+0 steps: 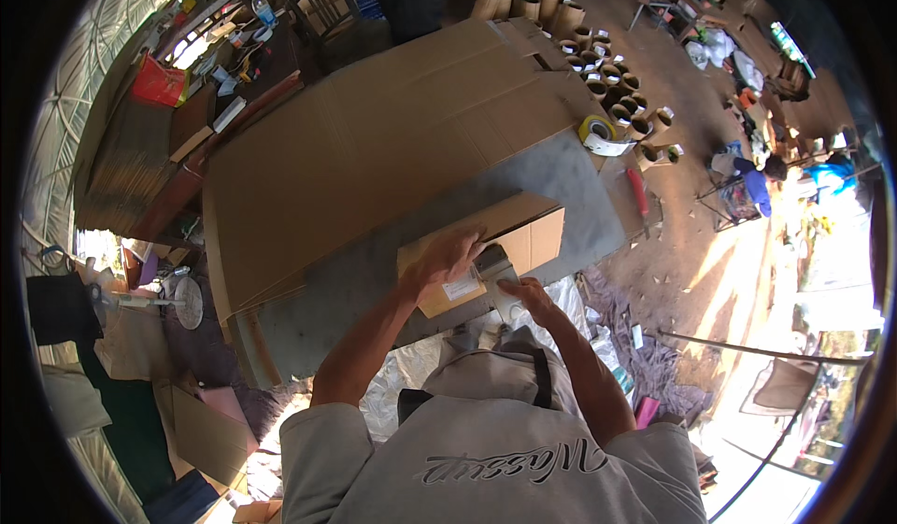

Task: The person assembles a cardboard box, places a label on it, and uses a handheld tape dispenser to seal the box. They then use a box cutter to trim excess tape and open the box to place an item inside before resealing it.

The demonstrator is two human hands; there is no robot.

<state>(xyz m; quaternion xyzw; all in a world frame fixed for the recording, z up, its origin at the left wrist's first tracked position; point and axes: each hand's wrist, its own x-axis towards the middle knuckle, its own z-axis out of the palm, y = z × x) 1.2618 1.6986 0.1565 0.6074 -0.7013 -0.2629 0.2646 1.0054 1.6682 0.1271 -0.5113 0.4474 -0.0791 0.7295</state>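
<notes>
A long, narrow cardboard box (536,238) lies at a slant on the grey tabletop (567,181), close to my body. It bears a white label (460,286) with writing. My left hand (448,254) is on the box's upper face, fingers bent towards its shadowed long side. In my right hand (530,298) is a flat, grey-beige tool (500,282) with a dark upper end, held against the box's near side. Its exact kind is unclear, and what its dark end touches is partly hidden by my left fingertips.
A large cardboard sheet (378,118) covers the table's far part. A yellow tape roll (598,130) and a red-handled tool (638,192) lie right. Beyond stand several cardboard tubes (620,97). Flattened cardboard (126,174) is stacked left. A person in blue (757,186) sits far right.
</notes>
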